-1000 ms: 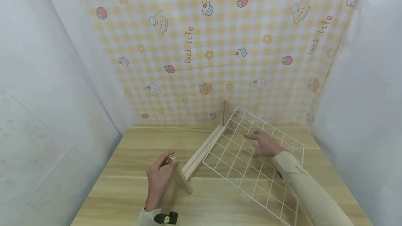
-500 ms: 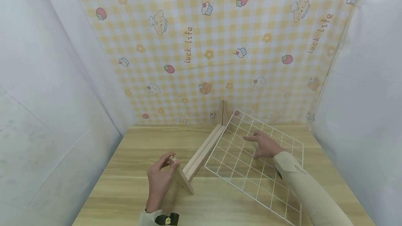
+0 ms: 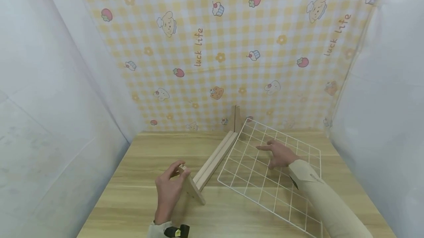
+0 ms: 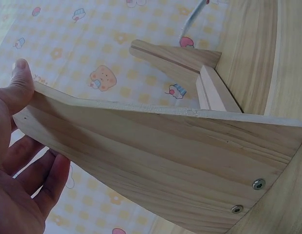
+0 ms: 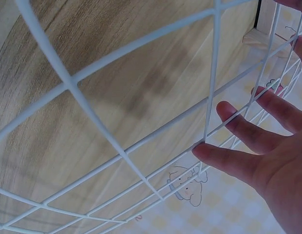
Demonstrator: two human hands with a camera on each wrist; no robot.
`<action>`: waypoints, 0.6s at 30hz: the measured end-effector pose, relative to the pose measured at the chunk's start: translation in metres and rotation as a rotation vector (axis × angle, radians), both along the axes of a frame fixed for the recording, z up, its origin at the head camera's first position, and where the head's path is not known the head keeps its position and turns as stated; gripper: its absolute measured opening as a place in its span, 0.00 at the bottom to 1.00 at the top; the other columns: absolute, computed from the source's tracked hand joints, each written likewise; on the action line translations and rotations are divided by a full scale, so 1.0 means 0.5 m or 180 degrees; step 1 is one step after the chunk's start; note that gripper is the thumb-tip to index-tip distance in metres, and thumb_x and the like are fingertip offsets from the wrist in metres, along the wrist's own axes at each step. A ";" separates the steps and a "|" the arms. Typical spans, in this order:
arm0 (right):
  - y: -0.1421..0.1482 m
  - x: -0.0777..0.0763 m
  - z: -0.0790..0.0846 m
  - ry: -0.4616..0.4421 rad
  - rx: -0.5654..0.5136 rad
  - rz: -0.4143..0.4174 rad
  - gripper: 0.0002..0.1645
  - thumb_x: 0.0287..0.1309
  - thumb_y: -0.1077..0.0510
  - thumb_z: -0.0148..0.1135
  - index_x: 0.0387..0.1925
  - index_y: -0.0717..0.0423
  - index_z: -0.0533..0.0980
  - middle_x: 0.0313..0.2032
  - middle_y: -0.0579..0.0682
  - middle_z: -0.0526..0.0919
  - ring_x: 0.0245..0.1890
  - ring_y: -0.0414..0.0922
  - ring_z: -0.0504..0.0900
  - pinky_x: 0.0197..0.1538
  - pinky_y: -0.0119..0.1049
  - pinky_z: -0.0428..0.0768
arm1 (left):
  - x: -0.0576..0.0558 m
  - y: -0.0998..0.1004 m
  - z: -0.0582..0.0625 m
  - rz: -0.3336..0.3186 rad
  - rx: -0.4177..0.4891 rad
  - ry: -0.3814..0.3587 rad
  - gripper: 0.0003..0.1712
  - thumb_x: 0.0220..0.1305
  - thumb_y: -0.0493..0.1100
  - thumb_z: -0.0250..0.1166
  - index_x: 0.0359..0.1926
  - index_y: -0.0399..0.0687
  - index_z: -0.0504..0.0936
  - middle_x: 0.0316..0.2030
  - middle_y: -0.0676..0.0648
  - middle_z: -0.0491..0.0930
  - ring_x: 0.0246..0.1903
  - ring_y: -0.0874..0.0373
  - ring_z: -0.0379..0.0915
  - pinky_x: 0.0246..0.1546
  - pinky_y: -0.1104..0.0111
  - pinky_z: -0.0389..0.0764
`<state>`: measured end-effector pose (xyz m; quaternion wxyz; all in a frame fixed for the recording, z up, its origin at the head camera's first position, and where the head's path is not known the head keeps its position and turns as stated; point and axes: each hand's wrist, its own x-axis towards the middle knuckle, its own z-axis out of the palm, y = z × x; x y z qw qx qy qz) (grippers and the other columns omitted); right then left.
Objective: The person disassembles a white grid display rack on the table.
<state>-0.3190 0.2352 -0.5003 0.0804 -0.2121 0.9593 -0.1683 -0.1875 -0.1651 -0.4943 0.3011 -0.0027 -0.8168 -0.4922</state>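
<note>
A pale wooden stand has a narrow twin-slat base (image 3: 214, 161) and upright end panels. My left hand (image 3: 169, 190) pinches the top of the near end panel (image 4: 141, 151) between thumb and fingers. Two metal bolts (image 4: 258, 184) show low on that panel. The far end panel (image 3: 235, 118) rises near the back cloth. A white wire grid (image 3: 261, 173) slants to the right of the base, its left side near the slats. Spread, fairly straight fingers of my right hand (image 3: 281, 154) touch its wires; in the right wrist view the fingertips (image 5: 207, 150) meet the bars.
The light wood table (image 3: 145, 149) ends at a yellow checked cloth (image 3: 228, 39) behind. White sheets hang at the left (image 3: 63, 94) and right (image 3: 381, 102). A dark camera strap (image 3: 175, 231) sits on the left wrist.
The wire grid has shifted down and slightly round in the head view. My right hand has lowered a little with it. The left hand and the stand have hardly moved.
</note>
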 end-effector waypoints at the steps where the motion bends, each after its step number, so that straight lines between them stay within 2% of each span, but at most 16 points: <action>1: 0.000 -0.001 0.000 -0.0031 0.0003 -0.0009 0.56 0.31 0.65 0.79 0.69 0.42 0.71 0.68 0.71 0.65 0.47 0.55 0.78 0.31 0.36 0.79 | 0.000 0.000 0.001 0.0000 0.0012 -0.0013 0.16 0.51 0.40 0.78 0.43 0.50 0.88 0.30 0.46 0.88 0.37 0.59 0.87 0.43 0.65 0.87; 6: 0.003 -0.006 -0.005 -0.0130 0.0018 -0.0071 0.56 0.31 0.66 0.77 0.69 0.43 0.71 0.69 0.71 0.63 0.41 0.48 0.75 0.29 0.33 0.77 | -0.001 0.002 0.003 -0.0005 0.0028 -0.0049 0.15 0.53 0.41 0.78 0.43 0.50 0.88 0.28 0.48 0.87 0.37 0.55 0.87 0.42 0.65 0.87; 14: 0.002 -0.006 -0.010 -0.0221 0.0010 -0.0046 0.56 0.30 0.64 0.78 0.69 0.42 0.71 0.69 0.73 0.63 0.38 0.47 0.75 0.30 0.34 0.78 | 0.002 0.002 0.001 -0.0025 -0.0046 -0.0033 0.17 0.52 0.40 0.78 0.44 0.46 0.87 0.30 0.48 0.88 0.38 0.48 0.88 0.43 0.59 0.88; 18: 0.001 -0.006 -0.011 -0.0205 0.0029 -0.0065 0.56 0.30 0.64 0.78 0.69 0.42 0.71 0.68 0.71 0.64 0.37 0.46 0.75 0.30 0.35 0.78 | 0.007 0.002 0.002 -0.0013 -0.0041 -0.0079 0.17 0.51 0.41 0.78 0.44 0.48 0.87 0.32 0.46 0.90 0.37 0.47 0.88 0.44 0.55 0.88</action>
